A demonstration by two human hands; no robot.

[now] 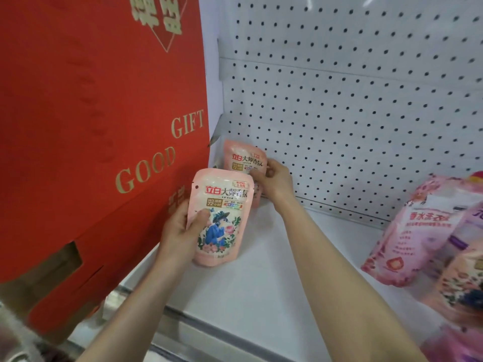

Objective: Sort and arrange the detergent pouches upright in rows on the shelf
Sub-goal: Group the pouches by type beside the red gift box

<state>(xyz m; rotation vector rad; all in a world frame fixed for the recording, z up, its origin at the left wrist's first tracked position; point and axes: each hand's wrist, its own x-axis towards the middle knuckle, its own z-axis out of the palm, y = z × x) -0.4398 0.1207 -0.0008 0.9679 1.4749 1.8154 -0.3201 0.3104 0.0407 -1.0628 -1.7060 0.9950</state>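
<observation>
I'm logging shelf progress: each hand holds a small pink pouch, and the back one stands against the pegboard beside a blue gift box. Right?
Not quite: the gift box is red, not blue, as the head view shows. The rest holds: the left hand grips the front pouch, and the right hand holds the back pouch by the pegboard.

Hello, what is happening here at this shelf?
A person is stocking small pink detergent pouches. The left hand holds one pouch upright above the white shelf. The right hand steadies a second pouch standing at the back corner, beside a red gift box. Larger pink bags lie at the right.
</observation>
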